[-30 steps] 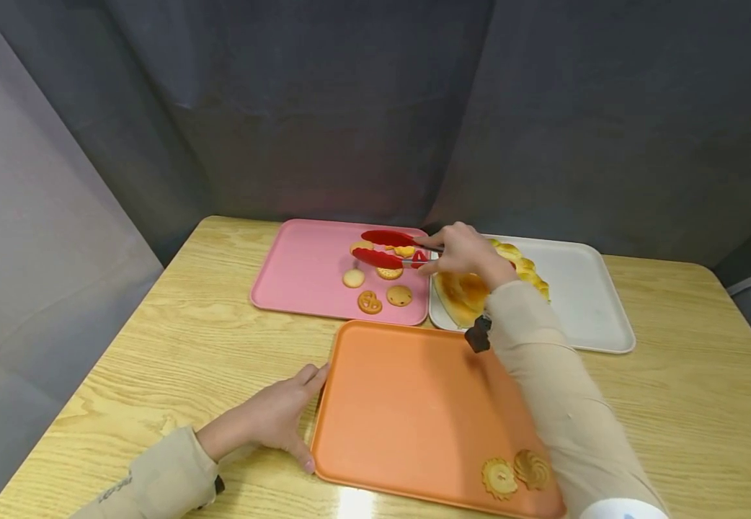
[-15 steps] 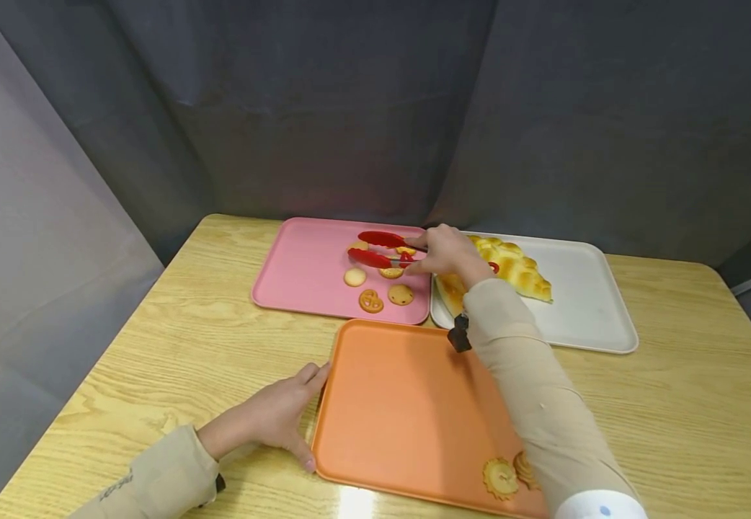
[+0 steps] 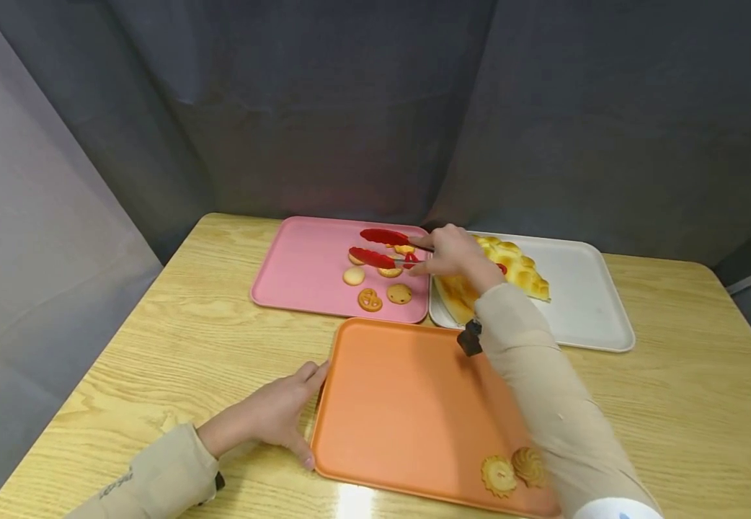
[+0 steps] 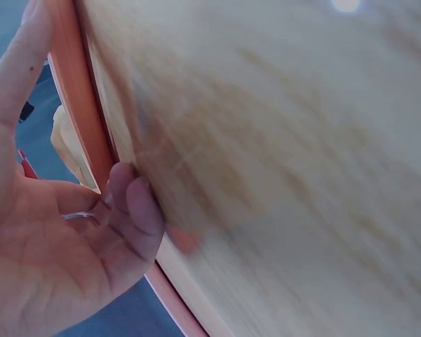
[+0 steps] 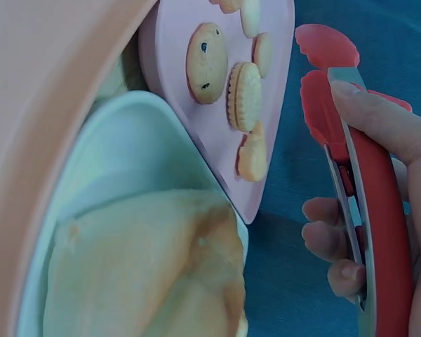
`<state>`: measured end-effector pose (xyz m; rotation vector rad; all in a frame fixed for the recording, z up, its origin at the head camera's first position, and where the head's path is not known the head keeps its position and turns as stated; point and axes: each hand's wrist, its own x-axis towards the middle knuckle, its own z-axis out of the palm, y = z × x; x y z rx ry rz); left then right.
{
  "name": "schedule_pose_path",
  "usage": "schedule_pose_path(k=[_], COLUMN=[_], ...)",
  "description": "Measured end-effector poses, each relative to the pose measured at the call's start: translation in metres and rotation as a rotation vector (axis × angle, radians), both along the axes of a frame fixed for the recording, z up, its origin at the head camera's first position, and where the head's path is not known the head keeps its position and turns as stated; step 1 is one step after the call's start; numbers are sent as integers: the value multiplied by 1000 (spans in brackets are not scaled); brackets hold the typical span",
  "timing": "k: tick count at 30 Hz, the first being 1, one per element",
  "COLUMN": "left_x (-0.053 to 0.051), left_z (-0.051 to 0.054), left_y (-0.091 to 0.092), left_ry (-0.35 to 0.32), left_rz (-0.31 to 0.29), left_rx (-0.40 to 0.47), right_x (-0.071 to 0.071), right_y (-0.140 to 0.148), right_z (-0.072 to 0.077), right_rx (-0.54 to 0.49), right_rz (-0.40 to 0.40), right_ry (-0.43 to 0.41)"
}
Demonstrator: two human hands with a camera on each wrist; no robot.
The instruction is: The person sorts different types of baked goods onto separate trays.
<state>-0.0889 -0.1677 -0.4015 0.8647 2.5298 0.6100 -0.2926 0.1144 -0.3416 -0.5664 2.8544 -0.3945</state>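
My right hand [image 3: 455,254] grips a pair of red tongs [image 3: 383,236] over the pink tray [image 3: 298,267]. Their red tips stand apart with nothing between them in the right wrist view. Below and beside them lie several cookies: a plain round one [image 3: 353,276], a pretzel-shaped one [image 3: 370,300], a dotted one [image 3: 399,293] and a ridged sandwich cookie [image 5: 244,97]. The tongs hide parts of others. My left hand [image 3: 278,416] rests at the left edge of the orange tray [image 3: 401,411], thumb and fingers spread along it. Two cookies [image 3: 499,476] lie near that tray's front right corner.
A white tray [image 3: 586,299] adjoins the pink one on the right. It bears a knobbly yellow loaf [image 3: 521,268] and a smooth golden bread [image 3: 455,297], partly behind my right arm. A dark curtain [image 3: 349,130] hangs behind the wooden table [image 3: 194,324].
My right hand with the tongs shifted slightly left, then a little back to the right, staying over the pink tray. My left hand stays put.
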Motion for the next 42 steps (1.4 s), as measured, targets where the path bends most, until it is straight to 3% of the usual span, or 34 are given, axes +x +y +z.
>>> schedule_pose_path(k=[13,29,39,42], left_x=[-3,-7,-8,-10], left_z=[0,-1,-1,-2], left_y=[-2,-2,-6,-6], left_ry=[-11,-2,-75,-113], left_rz=[9,2,39,49], left_rx=[12,11,109,180], right_x=[37,89,121,129], right_y=[29,62,94,102], right_z=[18,25,23,20], right_rx=[6,-57,-92,-105], right_rz=[188,263,310,328], right_ry=[165,306,368,403])
